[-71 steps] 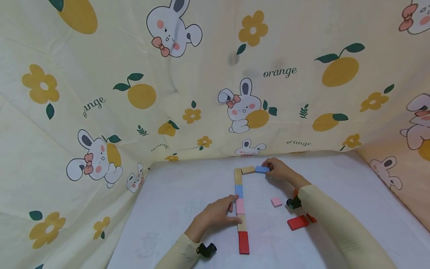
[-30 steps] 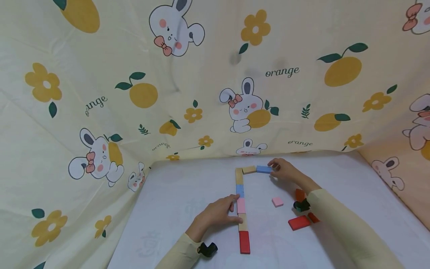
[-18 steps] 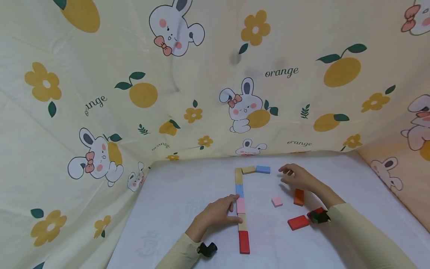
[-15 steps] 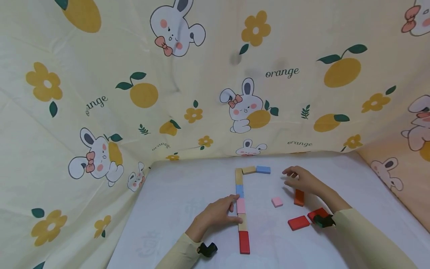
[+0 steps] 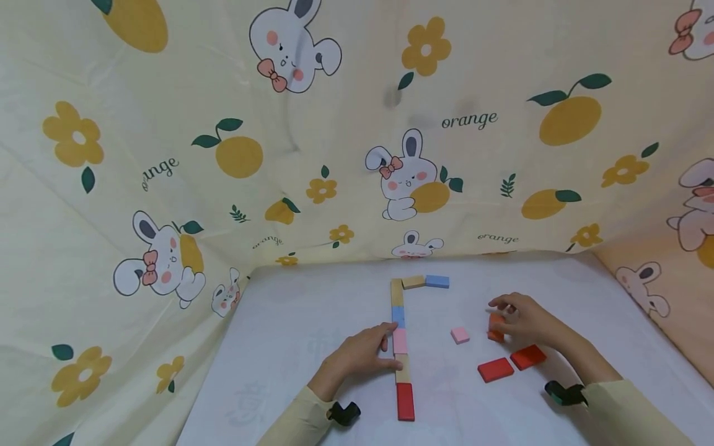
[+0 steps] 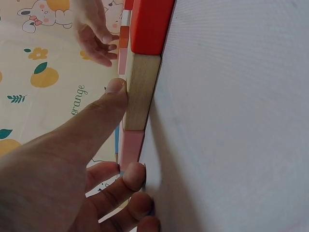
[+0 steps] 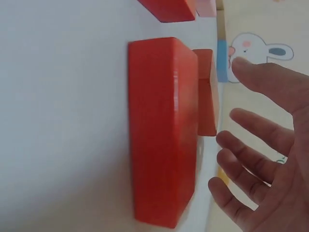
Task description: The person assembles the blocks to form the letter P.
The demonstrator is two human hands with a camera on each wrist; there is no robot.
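A line of flat blocks runs away from me: a red block [image 5: 406,402], a wooden block [image 5: 405,376], a pink block [image 5: 400,342], a blue block [image 5: 398,314] and another wooden block [image 5: 396,292]. At its far end it turns right with a wooden block [image 5: 414,282] and a blue block [image 5: 437,282]. My left hand [image 5: 357,352] rests against the line, thumb on the nearer wooden block, fingertips by the pink and blue ones. Fingers spread, my right hand [image 5: 530,323] hovers at an orange block [image 7: 206,106], partly covering it in the head view; contact cannot be told.
Two red blocks [image 5: 495,370] [image 5: 528,357] lie nearly end to end, nearer me than the right hand. A small pink square block [image 5: 460,335] sits between the line and the orange block. Patterned cloth [image 5: 334,155] hangs behind the white tabletop [image 5: 290,310].
My right hand has let go of the far blue block and moved right and toward me, to the orange block. Both red blocks on the right are now uncovered. The left hand has stayed put.
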